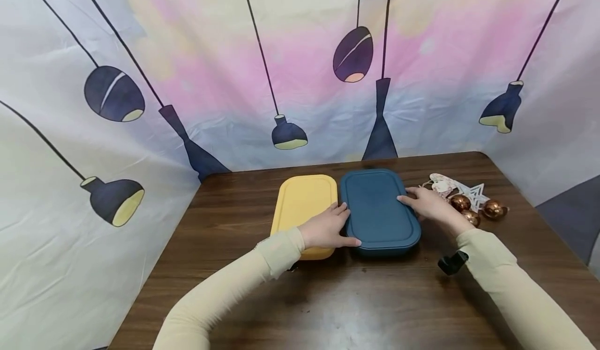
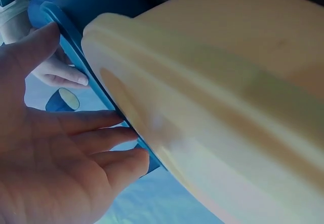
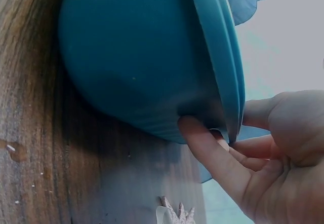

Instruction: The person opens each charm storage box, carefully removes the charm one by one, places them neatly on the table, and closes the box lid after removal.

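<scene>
A dark blue lidded box (image 1: 379, 209) stands on the wooden table, its lid (image 3: 225, 57) on top. My left hand (image 1: 325, 227) rests on the lid's left side, fingers spread, with the thumb at the front left corner. In the left wrist view, its fingertips (image 2: 129, 127) touch the blue rim beside the yellow box (image 2: 212, 112). At the lid's right edge, my right hand (image 1: 428, 204) pinches the rim. One finger (image 3: 202, 140) of it reaches under the rim in the right wrist view, with others on the opposite side. The blue box's inside is hidden.
Right of the blue box lie several shiny copper-coloured balls (image 1: 494, 209), a white star (image 1: 475, 194) and a pale patterned ornament (image 1: 442, 184). The yellow box sits close along the blue one's left side. A printed cloth (image 1: 300, 69) hangs behind the wooden table (image 1: 375, 308).
</scene>
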Motion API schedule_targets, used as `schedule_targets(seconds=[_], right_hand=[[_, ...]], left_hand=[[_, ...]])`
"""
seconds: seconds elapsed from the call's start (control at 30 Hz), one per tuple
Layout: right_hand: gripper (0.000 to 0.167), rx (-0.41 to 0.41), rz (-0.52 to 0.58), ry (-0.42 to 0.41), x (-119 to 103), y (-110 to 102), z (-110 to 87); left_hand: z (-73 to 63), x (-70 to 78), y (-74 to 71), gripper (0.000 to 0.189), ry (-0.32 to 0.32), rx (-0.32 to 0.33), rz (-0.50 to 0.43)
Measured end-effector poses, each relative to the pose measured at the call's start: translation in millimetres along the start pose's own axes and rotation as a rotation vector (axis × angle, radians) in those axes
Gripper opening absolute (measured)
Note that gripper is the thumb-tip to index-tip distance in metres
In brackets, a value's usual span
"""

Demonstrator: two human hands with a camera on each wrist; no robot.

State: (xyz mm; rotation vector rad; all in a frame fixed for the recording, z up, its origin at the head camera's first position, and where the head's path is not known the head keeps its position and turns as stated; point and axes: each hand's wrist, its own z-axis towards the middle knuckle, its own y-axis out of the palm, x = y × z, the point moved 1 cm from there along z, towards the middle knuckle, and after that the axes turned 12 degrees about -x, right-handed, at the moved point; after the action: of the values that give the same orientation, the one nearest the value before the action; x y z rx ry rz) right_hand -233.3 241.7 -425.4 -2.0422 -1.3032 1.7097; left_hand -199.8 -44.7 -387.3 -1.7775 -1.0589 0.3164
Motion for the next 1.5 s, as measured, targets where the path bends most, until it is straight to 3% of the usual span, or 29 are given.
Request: schedule_targets(seconds=[0.2, 0.57, 0.87, 1.3, 1.5], right_hand=[[0.07, -0.017, 0.02, -0.007, 1, 7, 4.9], [0.068, -0.018, 0.088, -0.029, -2, 10, 2.1], [0.065, -0.002, 0.002, -0.073, -2, 7, 9.8], [0.068, -0.023, 0.052, -0.058, -3, 8, 12.7], [0.071, -0.042, 0.084, -0.035, 5, 14, 9.2]], left_hand=[[-3.4, -4.9, 8.0, 0.088, -0.017, -0.002, -0.046], [-8.3, -6.6, 7.3, 0.088, -0.003, -0.012, -0.139], [-8.9, -10.0, 9.0, 0.085, 0.009, -0.022, -0.193], [-7.1, -12.6, 10.3, 0.085, 0.014, -0.02, -0.214], [-7.1, -14.6, 17.7, 0.084, 0.032, -0.023, -0.244]])
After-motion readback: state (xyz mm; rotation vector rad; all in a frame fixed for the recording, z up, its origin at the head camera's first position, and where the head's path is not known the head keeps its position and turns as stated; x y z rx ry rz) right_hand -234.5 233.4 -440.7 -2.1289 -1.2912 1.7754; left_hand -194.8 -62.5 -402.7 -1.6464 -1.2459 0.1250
